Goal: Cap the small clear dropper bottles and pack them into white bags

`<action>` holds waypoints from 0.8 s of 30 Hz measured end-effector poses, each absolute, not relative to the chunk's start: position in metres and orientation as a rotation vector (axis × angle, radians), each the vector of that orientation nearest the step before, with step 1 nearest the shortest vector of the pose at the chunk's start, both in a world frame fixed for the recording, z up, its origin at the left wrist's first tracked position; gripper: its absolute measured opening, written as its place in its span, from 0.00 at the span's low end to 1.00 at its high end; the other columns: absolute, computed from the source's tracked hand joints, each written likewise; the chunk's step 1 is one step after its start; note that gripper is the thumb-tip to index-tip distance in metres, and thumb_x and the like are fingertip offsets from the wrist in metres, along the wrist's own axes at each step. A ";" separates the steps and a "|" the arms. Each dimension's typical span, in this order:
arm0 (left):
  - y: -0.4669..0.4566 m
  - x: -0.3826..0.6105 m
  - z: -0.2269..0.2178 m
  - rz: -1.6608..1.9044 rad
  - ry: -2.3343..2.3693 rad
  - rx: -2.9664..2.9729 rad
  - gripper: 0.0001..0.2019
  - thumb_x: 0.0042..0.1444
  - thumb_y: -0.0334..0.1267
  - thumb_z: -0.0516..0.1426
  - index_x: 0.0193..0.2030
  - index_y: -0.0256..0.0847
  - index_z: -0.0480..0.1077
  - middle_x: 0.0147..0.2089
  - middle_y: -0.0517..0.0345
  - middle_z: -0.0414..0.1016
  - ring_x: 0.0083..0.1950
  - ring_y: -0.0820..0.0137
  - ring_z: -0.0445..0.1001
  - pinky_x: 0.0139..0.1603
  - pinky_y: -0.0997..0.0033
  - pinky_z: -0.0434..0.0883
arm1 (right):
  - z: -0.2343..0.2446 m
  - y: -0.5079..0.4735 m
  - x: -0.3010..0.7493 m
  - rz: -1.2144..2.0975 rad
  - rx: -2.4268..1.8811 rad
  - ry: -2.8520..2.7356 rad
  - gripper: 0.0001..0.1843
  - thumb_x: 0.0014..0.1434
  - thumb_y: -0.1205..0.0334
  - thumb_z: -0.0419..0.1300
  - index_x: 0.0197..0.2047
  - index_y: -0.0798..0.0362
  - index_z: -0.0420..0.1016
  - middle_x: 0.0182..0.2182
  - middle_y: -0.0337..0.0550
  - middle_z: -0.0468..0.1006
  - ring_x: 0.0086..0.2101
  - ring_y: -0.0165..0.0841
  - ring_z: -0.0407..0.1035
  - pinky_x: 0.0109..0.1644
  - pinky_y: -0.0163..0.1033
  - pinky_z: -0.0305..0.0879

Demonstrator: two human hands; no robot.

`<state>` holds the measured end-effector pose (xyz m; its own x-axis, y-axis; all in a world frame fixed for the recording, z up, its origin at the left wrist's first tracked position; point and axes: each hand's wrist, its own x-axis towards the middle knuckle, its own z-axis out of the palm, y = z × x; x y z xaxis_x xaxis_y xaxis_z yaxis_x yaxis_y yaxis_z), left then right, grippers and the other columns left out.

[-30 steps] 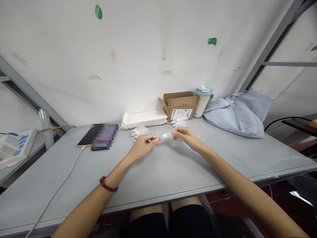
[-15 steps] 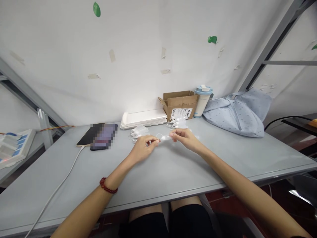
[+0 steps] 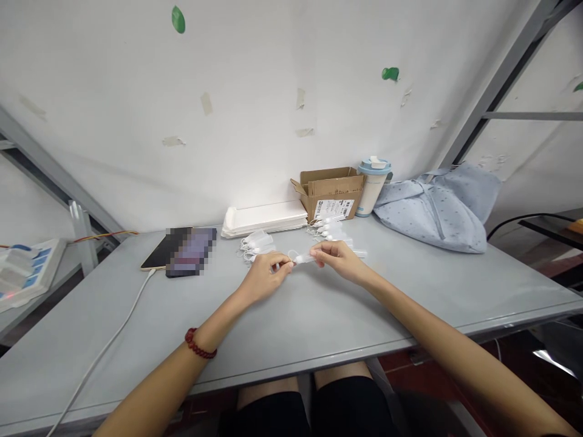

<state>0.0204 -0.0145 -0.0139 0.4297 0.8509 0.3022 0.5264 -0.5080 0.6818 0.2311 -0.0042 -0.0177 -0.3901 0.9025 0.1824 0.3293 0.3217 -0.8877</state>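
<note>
Between my hands is a small translucent plastic tube (image 3: 302, 258) with a white end and a thin white cord loop. My right hand (image 3: 337, 257) pinches the tube's right part between thumb and fingertips. At its left tip, my left hand (image 3: 268, 273) is closed in a pinch; the exact spot it grips is too small to make out. Several similar tubes with cord loops (image 3: 257, 241) lie just behind my left hand. More corded tubes (image 3: 333, 227) lie in a row beyond my right hand, which partly hides them.
A stack of white flat packs (image 3: 264, 217) rests against the wall, beside an open cardboard box (image 3: 332, 191). Right of the box stand a blue-lidded cup (image 3: 372, 188) and a pale blue cloth bag (image 3: 432, 212). Two phones (image 3: 189, 252) and a white cable (image 3: 122, 321) lie left.
Both hands have sunk slightly toward the table's front edge with the tube, which my right hand still pinches. The other things stay where they were.
</note>
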 end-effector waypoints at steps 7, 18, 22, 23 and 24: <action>-0.014 0.020 -0.007 0.871 1.203 2.163 0.09 0.53 0.39 0.54 0.34 0.40 0.74 0.35 0.57 0.78 0.32 0.70 0.70 0.34 0.72 0.66 | -0.014 -0.003 0.234 1.053 -1.059 -1.856 0.17 0.58 0.49 0.55 0.32 0.55 0.73 0.23 0.38 0.68 0.27 0.29 0.62 0.32 0.35 0.56; -0.012 0.019 -0.009 0.880 1.208 2.162 0.11 0.55 0.38 0.51 0.27 0.39 0.72 0.29 0.59 0.75 0.31 0.72 0.69 0.33 0.73 0.63 | -0.015 -0.002 0.235 1.026 -1.085 -1.865 0.17 0.58 0.48 0.54 0.33 0.55 0.74 0.23 0.38 0.69 0.27 0.30 0.63 0.33 0.35 0.58; -0.016 0.022 -0.012 0.866 1.198 2.137 0.10 0.54 0.38 0.51 0.28 0.39 0.72 0.28 0.59 0.75 0.31 0.72 0.69 0.33 0.74 0.64 | -0.015 -0.002 0.235 1.070 -1.085 -1.869 0.17 0.57 0.49 0.55 0.34 0.55 0.74 0.22 0.38 0.68 0.26 0.29 0.62 0.32 0.35 0.57; -0.017 0.022 -0.012 0.865 1.198 2.134 0.10 0.54 0.38 0.52 0.28 0.39 0.72 0.28 0.59 0.75 0.31 0.71 0.69 0.33 0.74 0.64 | -0.015 -0.002 0.235 1.079 -1.086 -1.868 0.17 0.57 0.49 0.56 0.34 0.55 0.74 0.22 0.37 0.68 0.26 0.29 0.62 0.32 0.35 0.57; -0.018 0.023 -0.012 0.862 1.199 2.134 0.10 0.54 0.38 0.52 0.28 0.39 0.72 0.28 0.59 0.75 0.31 0.71 0.69 0.32 0.74 0.64 | -0.015 -0.002 0.236 1.083 -1.083 -1.867 0.17 0.57 0.49 0.56 0.35 0.55 0.75 0.22 0.37 0.68 0.26 0.29 0.62 0.32 0.35 0.57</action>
